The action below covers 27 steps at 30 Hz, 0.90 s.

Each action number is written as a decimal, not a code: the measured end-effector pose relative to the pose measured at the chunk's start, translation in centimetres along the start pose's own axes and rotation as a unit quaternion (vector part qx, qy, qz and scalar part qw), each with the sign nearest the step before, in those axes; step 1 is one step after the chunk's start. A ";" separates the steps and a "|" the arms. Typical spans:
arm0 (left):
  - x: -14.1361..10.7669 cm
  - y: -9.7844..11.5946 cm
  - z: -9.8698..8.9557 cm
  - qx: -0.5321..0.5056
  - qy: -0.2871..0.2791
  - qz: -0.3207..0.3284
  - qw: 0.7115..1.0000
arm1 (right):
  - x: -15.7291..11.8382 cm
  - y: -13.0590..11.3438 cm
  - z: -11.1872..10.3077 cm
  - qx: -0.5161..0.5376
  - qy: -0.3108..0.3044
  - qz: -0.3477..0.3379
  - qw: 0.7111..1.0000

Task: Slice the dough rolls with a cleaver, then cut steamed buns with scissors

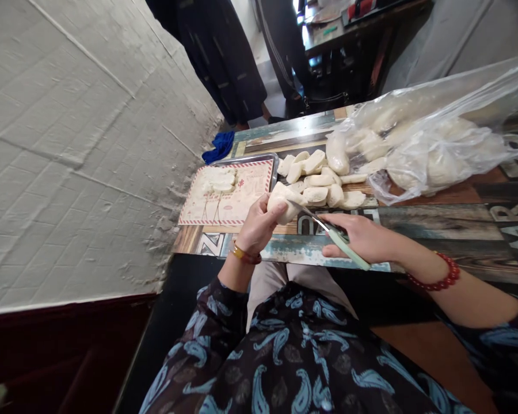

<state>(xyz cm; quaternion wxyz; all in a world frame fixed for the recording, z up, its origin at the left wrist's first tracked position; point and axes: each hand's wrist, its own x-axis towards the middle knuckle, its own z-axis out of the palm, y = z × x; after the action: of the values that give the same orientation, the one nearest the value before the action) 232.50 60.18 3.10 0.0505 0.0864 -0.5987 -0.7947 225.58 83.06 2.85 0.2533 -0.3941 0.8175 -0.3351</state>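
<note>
My left hand (259, 225) is closed around a pale, bread-like piece (284, 200) above the table's near part. My right hand (357, 234) holds a knife with a pale green handle (349, 249), and its blade touches the piece's right side. Behind and to the right of the piece, several pale slices (318, 180) lie in a loose pile. On the left, a printed paper sheet (252, 210) bears several white pieces (218, 180) and thin sticks (212, 208).
A large clear plastic bag (440, 149) with pale pieces sits on the table's right. A metal tray edge (275, 164) shows beside the paper. A blue cloth (218, 146) lies near the left wall (82, 126). Two people's legs (224, 63) show beyond the table.
</note>
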 end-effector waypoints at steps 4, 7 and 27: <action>-0.1 0.0 0.0 -0.005 0.003 -0.006 1.000 | 0.1 -0.4 -0.3 -0.020 -0.015 0.001 1.000; -0.2 0.0 -0.1 0.006 0.005 -0.001 1.000 | 0.1 -0.7 -0.3 -0.025 -0.020 -0.001 0.999; 0.2 0.1 -0.4 0.018 -0.012 0.000 1.000 | 0.4 1.2 0.8 0.026 0.059 -0.064 0.996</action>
<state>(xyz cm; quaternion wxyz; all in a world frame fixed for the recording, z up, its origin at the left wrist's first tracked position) 232.36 59.75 3.02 0.0417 0.0780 -0.6130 -0.7851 225.36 83.03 1.42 0.1929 -0.4186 0.7949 -0.3947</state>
